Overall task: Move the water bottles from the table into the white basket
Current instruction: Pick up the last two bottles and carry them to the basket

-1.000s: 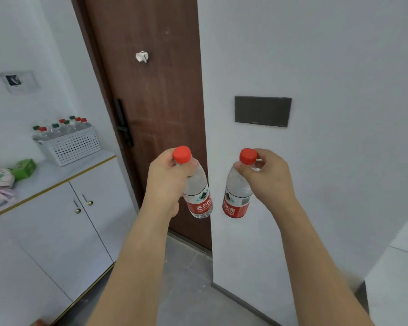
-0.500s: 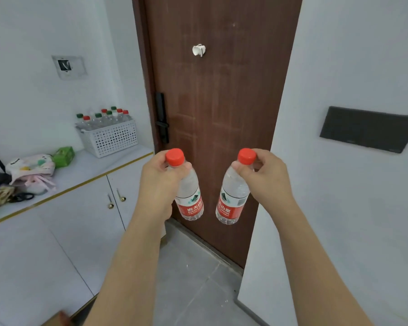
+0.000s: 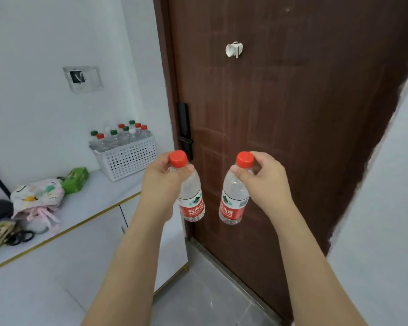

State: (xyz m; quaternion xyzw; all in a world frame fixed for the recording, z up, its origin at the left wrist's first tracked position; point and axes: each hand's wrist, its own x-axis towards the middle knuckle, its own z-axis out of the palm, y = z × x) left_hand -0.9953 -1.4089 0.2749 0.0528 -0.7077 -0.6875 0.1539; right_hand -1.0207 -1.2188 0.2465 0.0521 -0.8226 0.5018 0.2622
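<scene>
My left hand (image 3: pixel 159 182) grips the neck of a clear water bottle (image 3: pixel 191 203) with a red cap and red label. A second, matching water bottle (image 3: pixel 233 203) hangs by its neck from my right hand (image 3: pixel 266 180). Both bottles are held upright in the air in front of the brown door, side by side and apart. The white perforated basket (image 3: pixel 127 158) stands on the cabinet top to the left of my left hand, against the wall. It holds several bottles with red, green and white caps.
A white cabinet (image 3: pixel 85 243) with a gold-edged counter runs along the left. On it lie a green pack (image 3: pixel 76 180), a patterned cloth bundle (image 3: pixel 37 198) and dark items at the far left. The brown door (image 3: pixel 292 137) with its black handle (image 3: pixel 185 130) is straight ahead; a white wall is at the right.
The view has swung left, so the basket and cabinet now sit nearer the middle and look larger. Both hands keep holding their bottles in the same pose.
</scene>
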